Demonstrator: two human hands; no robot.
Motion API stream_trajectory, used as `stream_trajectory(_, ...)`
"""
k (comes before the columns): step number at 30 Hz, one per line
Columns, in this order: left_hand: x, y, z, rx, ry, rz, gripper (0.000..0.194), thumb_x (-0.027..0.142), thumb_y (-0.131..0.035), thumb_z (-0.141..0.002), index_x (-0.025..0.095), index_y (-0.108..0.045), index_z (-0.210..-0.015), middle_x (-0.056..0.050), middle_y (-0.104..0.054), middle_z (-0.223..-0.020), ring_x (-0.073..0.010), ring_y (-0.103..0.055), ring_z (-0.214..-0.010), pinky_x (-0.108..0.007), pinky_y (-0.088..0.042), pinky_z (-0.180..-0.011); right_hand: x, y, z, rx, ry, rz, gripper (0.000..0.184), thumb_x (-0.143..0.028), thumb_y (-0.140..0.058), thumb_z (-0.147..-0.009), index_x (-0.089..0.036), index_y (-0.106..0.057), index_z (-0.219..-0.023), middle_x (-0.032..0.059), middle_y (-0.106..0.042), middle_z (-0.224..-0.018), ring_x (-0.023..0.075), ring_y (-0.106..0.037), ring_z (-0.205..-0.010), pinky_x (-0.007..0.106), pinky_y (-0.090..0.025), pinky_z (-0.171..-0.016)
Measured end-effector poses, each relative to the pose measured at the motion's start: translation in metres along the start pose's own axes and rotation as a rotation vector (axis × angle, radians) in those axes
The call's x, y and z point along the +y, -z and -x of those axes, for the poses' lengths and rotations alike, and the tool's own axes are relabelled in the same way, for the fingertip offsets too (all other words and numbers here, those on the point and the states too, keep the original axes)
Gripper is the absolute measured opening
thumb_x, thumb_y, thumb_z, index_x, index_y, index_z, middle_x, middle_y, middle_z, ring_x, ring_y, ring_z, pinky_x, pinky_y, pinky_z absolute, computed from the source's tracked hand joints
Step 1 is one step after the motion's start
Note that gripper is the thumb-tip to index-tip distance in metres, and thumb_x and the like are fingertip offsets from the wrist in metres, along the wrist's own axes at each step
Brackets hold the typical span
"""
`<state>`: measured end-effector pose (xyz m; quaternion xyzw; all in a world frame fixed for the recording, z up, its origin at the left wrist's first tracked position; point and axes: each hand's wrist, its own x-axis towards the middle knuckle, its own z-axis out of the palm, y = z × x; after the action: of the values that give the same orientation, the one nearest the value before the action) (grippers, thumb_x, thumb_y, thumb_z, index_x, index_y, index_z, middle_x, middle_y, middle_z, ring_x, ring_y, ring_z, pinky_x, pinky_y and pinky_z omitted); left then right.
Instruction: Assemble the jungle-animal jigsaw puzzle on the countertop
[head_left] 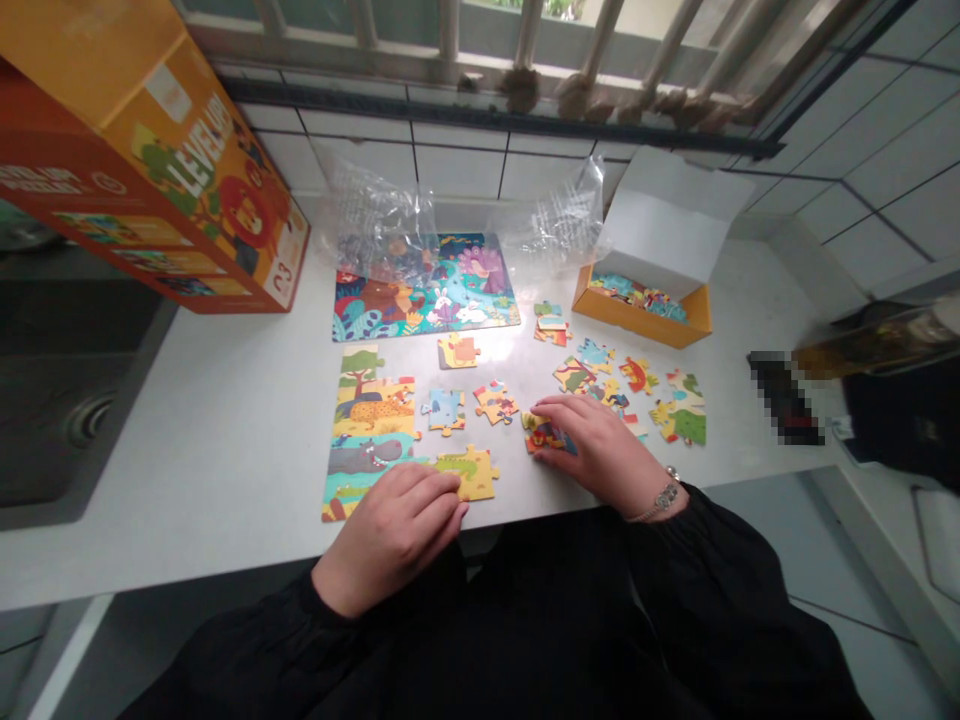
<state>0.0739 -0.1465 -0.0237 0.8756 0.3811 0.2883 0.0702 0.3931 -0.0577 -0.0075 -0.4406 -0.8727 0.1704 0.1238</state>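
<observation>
1. Your right hand (pixel 600 440) has a narrow grip, thumb and fingers around a lion piece (pixel 541 435) just above or on the counter (pixel 247 420); can't tell if it's lifted.
2. Your left hand (pixel 397 525) is loosely curled at the near edge, fingertips by the crocodile section (pixel 472 470). Can't tell if you're pinching it or just resting there, the fingers hide it.
3. The joined puzzle section (pixel 367 410) sits on the left, with a cheetah, a hippo and a tree showing. Your left hand covers its near right corner.
4. Between that and your right hand you've got a blue piece (pixel 445 410) and, right of it, a yellow-and-red piece (pixel 496 402). A snail piece (pixel 458 351) lies a bit farther back.
5. More loose pieces (pixel 637 375) are scattered beyond and to the right of your right hand.
6. Far right, the small open box (pixel 645 322) has pieces in it, white lid up.
7. Far middle, there's a night-scene picture (pixel 469 300), partly under a clear plastic bag (pixel 375 215).
8. Big orange box (pixel 247 210) stands far left, beside the sink (pixel 67 470).
</observation>
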Motion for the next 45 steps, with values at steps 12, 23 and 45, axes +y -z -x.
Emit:
stream_trajectory(12,-0.002,-0.003,0.006,-0.042,0.012,0.007,0.009,0.013,-0.071,-0.101,0.02,-0.069,-0.105,-0.007,-0.081,-0.114,-0.024,-0.073,-0.1,-0.042,-0.059,-0.091,-0.008,-0.009,0.008,0.075,-0.046,0.057,0.047,-0.032,-0.078,-0.099,-0.025,-0.063,-0.142,0.0162,-0.066,-0.151,0.0369,-0.062,-0.14,0.06,-0.051,-0.118)
stream_trajectory(23,0.0,-0.001,0.003,-0.035,0.02,-0.002,0.007,0.013,-0.07,-0.101,0.02,-0.07,-0.103,-0.007,-0.081,-0.113,-0.0233,-0.073,-0.099,-0.042,-0.059,-0.09,-0.019,-0.004,0.004,0.036,0.047,-0.105,0.039,-0.034,-0.083,-0.096,-0.026,-0.066,-0.131,0.0124,-0.071,-0.127,0.0327,-0.065,-0.121,0.053,-0.057,-0.106)
stream_trajectory(45,-0.001,-0.002,0.003,-0.044,0.035,0.015,0.008,0.013,-0.07,-0.101,0.02,-0.07,-0.103,-0.007,-0.081,-0.114,-0.023,-0.072,-0.1,-0.042,-0.058,-0.091,-0.022,-0.004,0.012,0.136,-0.02,-0.065,0.016,-0.033,-0.079,-0.098,-0.029,-0.076,-0.113,0.0113,-0.069,-0.124,0.0313,-0.067,-0.117,0.052,-0.058,-0.104)
